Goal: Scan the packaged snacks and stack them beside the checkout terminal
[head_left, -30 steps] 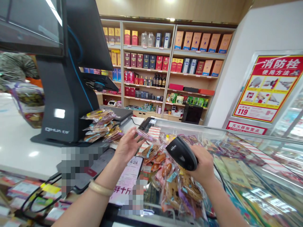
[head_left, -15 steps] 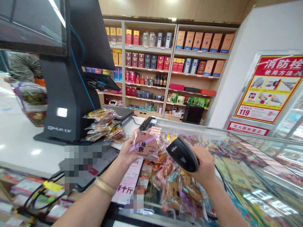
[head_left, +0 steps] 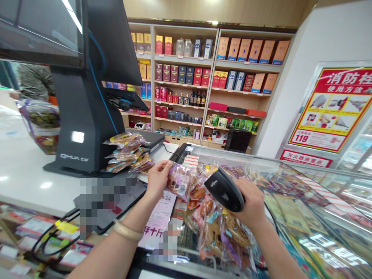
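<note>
My left hand point(head_left: 158, 179) pinches the edge of a clear-wrapped crisp biscuit point(head_left: 179, 181), whose label side with a pale sticker faces me. In my right hand point(head_left: 253, 199) is a black barcode scanner point(head_left: 224, 190), its head tilted up and left toward the biscuit. Below both hands lies a heap of wrapped snacks point(head_left: 213, 232) on the glass counter, some of it hidden by the scanner. Another pile of packed biscuits point(head_left: 128, 153) rests at the foot of the till.
A black till with screens point(head_left: 78, 116) stands at left on the white counter point(head_left: 26, 186). Beside it is a bag of dark food point(head_left: 43, 124), with a person's camouflage sleeve point(head_left: 35, 79) behind. Shelves of boxed bottles point(head_left: 181, 75) line the back. Cables point(head_left: 43, 244) hang at lower left.
My left hand has turned the biscuit packet over, from its printed front to the sticker side. The scanner and my right hand have hardly moved.
</note>
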### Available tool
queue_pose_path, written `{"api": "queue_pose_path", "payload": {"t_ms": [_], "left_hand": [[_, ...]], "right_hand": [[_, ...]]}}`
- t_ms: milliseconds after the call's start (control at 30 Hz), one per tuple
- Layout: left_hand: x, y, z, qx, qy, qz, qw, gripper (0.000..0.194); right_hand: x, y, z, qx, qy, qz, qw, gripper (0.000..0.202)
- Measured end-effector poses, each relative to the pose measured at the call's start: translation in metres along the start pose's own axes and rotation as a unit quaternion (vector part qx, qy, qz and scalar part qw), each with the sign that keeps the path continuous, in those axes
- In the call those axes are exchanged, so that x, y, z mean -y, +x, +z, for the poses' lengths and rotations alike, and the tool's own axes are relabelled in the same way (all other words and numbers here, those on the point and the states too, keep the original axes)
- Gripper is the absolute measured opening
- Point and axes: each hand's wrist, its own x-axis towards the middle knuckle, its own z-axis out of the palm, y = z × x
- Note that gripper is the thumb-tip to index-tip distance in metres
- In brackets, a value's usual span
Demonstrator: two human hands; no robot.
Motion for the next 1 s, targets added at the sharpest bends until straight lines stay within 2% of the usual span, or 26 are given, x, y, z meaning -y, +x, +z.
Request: {"api": "queue_pose_path", "payload": {"t_ms": [100,200,400,533,633,767,833,933,1000], "left_hand": [[0.004,0.001,-0.001,-0.014,0.072,0.048,0.996,0.035],[0.003,-0.002,0.0,-0.001,0.069,0.06,0.996,0.035],[-0.001,-0.003,0.0,-0.007,0.064,0.096,0.993,0.033],[0.0,0.0,0.0,-0.012,0.069,0.101,0.992,0.035],[0.002,0.001,0.0,-0.01,0.055,0.092,0.994,0.036],[0.005,-0.004,0.002,0.012,0.034,0.077,0.996,0.031],[0.007,-0.009,0.005,0.038,0.059,0.062,0.996,0.027],[0.014,-0.015,0.009,0.102,0.111,0.031,0.988,0.033],[0.019,-0.015,0.011,0.13,0.155,0.045,0.978,0.033]], "right_hand": [[0.0,0.0,0.0,0.01,0.0,0.005,1.0,0.017],[0.0,0.001,-0.001,0.039,0.003,0.001,0.999,0.018],[0.001,0.002,-0.005,0.136,-0.023,-0.001,0.99,0.015],[0.001,0.003,-0.007,0.165,-0.052,0.003,0.985,0.013],[0.001,0.004,-0.007,0.158,-0.044,0.009,0.986,0.012],[-0.003,0.001,-0.004,0.103,-0.022,0.018,0.994,0.018],[-0.007,-0.001,-0.002,0.074,-0.026,0.02,0.997,0.017],[-0.011,-0.004,0.001,0.055,-0.03,0.015,0.998,0.015],[-0.013,-0.006,0.002,0.046,-0.033,0.006,0.998,0.016]]}}
